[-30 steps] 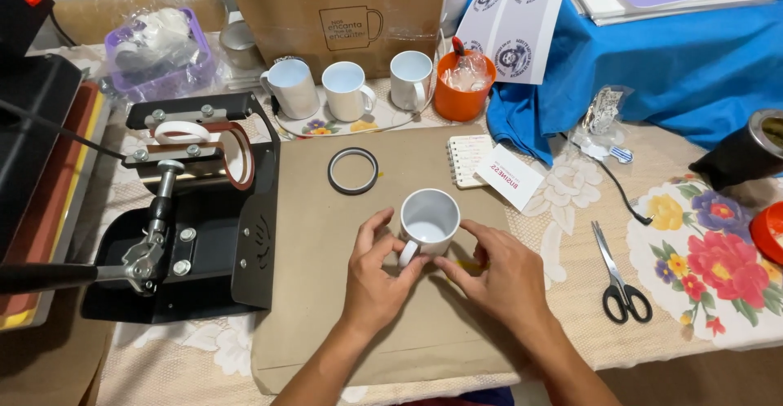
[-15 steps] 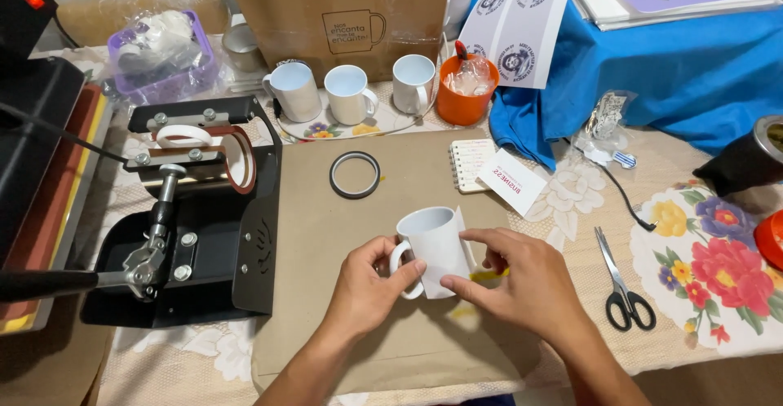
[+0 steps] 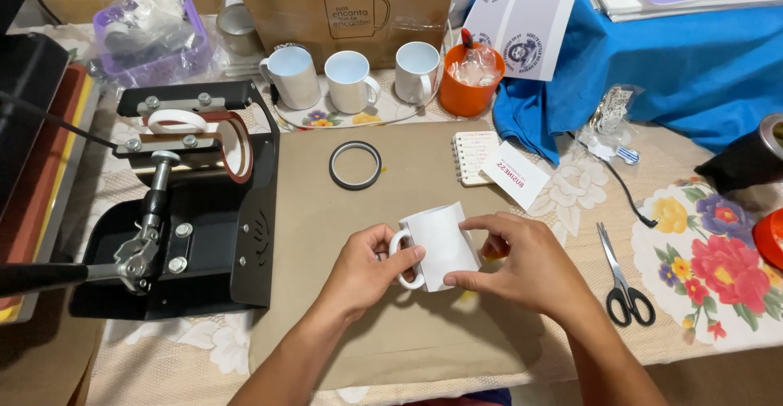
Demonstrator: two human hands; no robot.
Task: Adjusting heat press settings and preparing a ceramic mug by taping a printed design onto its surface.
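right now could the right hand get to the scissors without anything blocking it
Probably yes: the right hand is on the white mug, and only bare flowered tablecloth lies between it and the scissors.

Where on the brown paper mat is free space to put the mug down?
Bare brown paper mat lies below both hands, and between the black tape ring and the white mug. Crowded: the back row of three white mugs and the orange cup.

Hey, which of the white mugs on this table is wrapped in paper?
The white mug held between the left hand and right hand over the brown sheet. The three mugs by the cardboard box stand bare.
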